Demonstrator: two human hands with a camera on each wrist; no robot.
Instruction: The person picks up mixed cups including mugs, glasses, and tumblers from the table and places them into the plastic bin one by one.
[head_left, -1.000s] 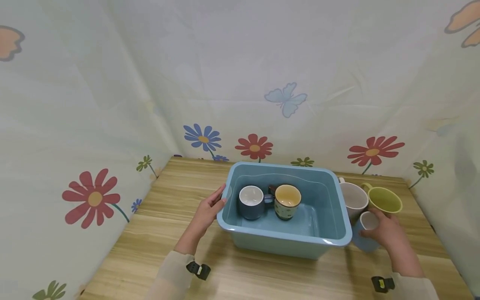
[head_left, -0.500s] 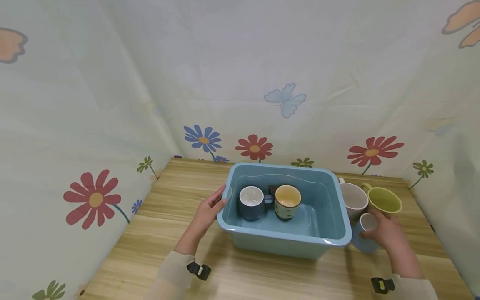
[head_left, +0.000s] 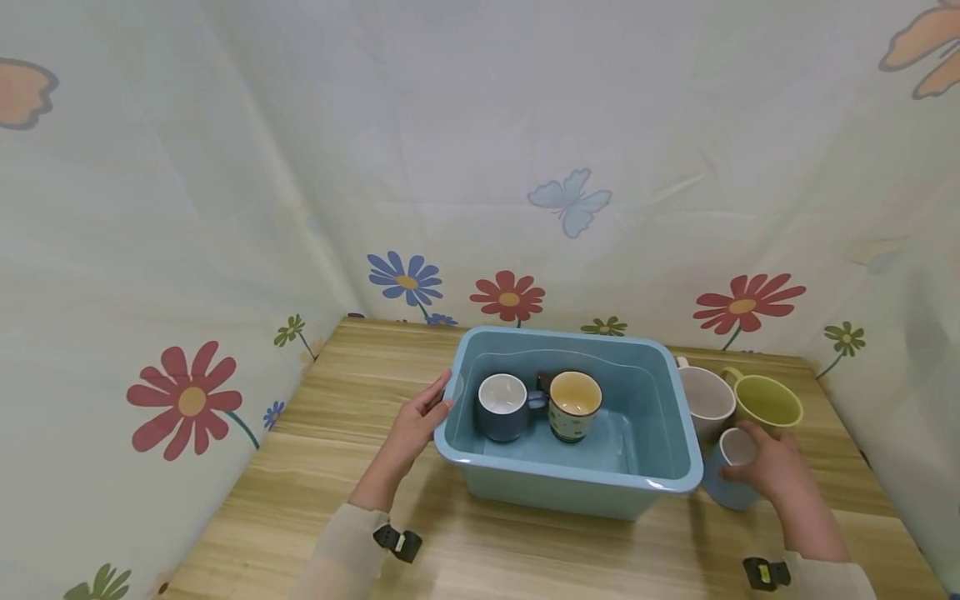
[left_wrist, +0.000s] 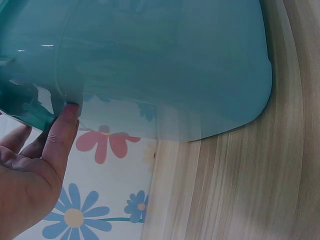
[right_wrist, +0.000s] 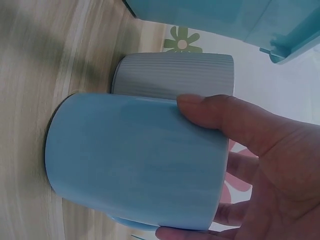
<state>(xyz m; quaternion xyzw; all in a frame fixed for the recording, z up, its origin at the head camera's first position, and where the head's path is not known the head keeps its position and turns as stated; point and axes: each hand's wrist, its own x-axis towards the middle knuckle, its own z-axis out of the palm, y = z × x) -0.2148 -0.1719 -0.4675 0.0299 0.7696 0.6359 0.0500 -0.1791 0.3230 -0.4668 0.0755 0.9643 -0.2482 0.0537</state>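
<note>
My left hand (head_left: 408, 427) touches the outer left side of the light blue plastic bin (head_left: 555, 482), just under the rim; in the left wrist view one fingertip (left_wrist: 71, 109) rests on its wall. Inside the bin stand a dark blue mug (head_left: 504, 421) with a white interior and a patterned mug (head_left: 572, 421) with a yellowish interior. To the bin's right, my right hand (head_left: 780, 467) grips a light blue mug (right_wrist: 135, 160), thumb on one side and fingers round the other. The mug stands upright, its base at the table.
A pale ribbed mug (head_left: 707, 396) and a yellow-green mug (head_left: 768, 402) stand behind the light blue mug, close to the bin's right wall. The wood-grain table (head_left: 352, 375) meets flower-printed cloth (head_left: 450, 167) at the back and sides.
The light blue mug and my right hand have shifted very slightly toward the front. My left hand and the bin stay in place.
</note>
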